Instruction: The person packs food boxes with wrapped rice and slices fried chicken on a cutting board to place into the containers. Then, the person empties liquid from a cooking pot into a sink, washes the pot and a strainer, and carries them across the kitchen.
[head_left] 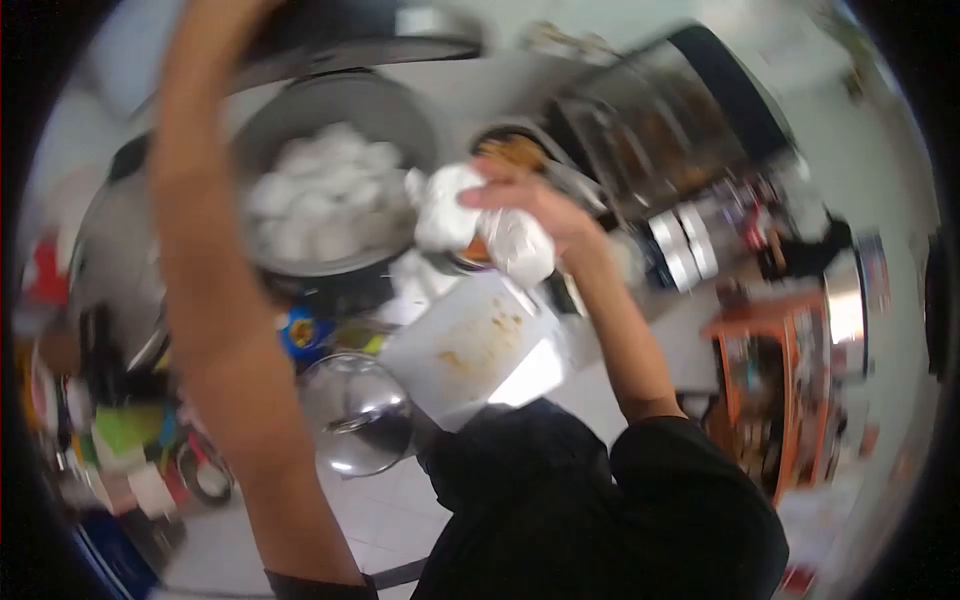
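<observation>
My right hand (530, 200) is closed on two white plastic-wrapped bundles (452, 210), held above the counter between a big pot and a cutting board; motion blurs them. To their left stands the large grey pot (400, 115), heaped with white bundles (325, 190) of much the same look. My left arm (205, 260) stretches up past the pot's left side, and its hand lies beyond the top edge of the view. A dark raised lid (400, 48) shows behind the pot, close to where that arm leaves the frame.
The stained white cutting board (420, 360) lies near my body, with a shiny metal lid (355, 415) to its left. Behind my right hand is a bowl of brown food (515, 150). A glass-fronted case (655, 120) stands at upper right, an orange cabinet (785, 390) beyond.
</observation>
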